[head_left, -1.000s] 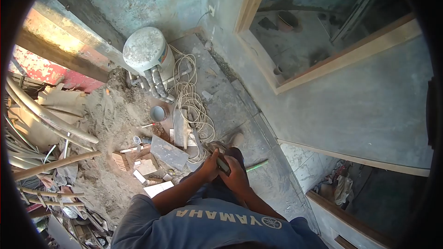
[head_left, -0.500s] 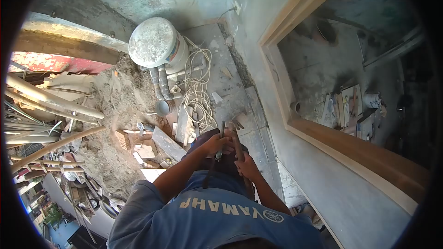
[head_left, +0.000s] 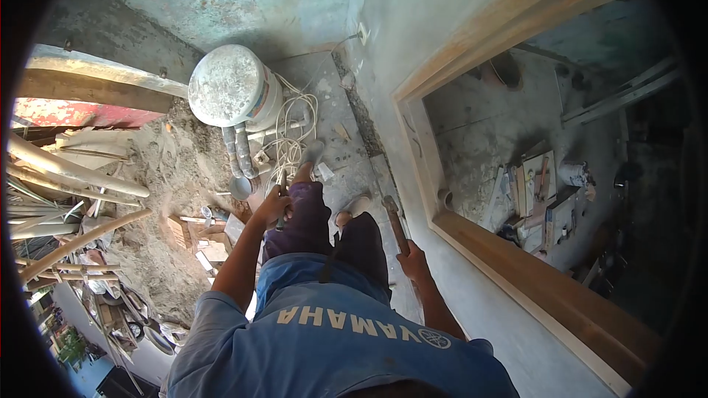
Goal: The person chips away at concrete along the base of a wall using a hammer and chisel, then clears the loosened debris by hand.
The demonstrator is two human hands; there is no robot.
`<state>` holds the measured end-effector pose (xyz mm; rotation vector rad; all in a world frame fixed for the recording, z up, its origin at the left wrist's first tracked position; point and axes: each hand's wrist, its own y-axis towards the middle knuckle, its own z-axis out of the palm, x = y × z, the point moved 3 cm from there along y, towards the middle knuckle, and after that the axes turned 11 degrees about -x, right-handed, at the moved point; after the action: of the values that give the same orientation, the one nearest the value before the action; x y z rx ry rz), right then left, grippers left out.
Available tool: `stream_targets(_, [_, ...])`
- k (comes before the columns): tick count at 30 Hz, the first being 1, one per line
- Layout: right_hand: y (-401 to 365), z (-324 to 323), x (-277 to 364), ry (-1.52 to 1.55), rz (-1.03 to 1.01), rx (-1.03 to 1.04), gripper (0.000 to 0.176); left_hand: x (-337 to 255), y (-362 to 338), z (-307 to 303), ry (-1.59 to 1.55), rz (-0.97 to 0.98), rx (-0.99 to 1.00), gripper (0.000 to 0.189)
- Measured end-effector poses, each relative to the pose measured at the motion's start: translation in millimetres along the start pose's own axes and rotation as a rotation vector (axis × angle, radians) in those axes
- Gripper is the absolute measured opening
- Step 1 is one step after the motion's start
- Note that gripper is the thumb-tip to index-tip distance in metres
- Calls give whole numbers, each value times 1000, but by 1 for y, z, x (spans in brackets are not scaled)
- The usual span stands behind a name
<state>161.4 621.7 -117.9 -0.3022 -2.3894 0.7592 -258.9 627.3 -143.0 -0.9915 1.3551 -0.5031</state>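
I am noting the left hand's fingers clenched around a thin dark tool (head_left: 282,190), possibly a chisel; its tip is too small to make out. The left hand (head_left: 271,208) is sitting left of centre, against the raised purple-clad knee. The right hand's fingers are wrapping the lower handle of a hammer (head_left: 397,225), and its head is pointing up the frame, just beside the grey wall. The right hand (head_left: 414,260) is lying right of centre, near the lower rail of the wooden frame (head_left: 516,280).

Moving outward, one foot is planting near a coil of pale cable (head_left: 289,149) in the upper middle. A dusty bucket (head_left: 225,88) is standing above it, and sand and rubble (head_left: 173,177) are spreading to the left.

In my judgement, handling this well is calling for both grips staying firm and the hammer head staying clear of the frame edge. The chisel-like tool should be pointing away from the leg. Footing needs checking against the cable loops.
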Motion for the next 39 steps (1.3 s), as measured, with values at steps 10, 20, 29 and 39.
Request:
stream_targets(10, [36, 34, 47, 10, 110, -188, 27, -97, 139, 69, 100, -169, 272, 22])
stream_targets(20, [241, 143, 10, 32, 10, -190, 37, -34, 404, 149, 396, -189, 470, 21])
stream_targets(29, [401, 276, -62, 153, -361, -315, 23, 54, 610, 224, 647, 221, 706, 34])
stream_targets(39, [417, 303, -90, -125, -302, -266, 35, 96, 645, 272, 399, 157, 949, 29])
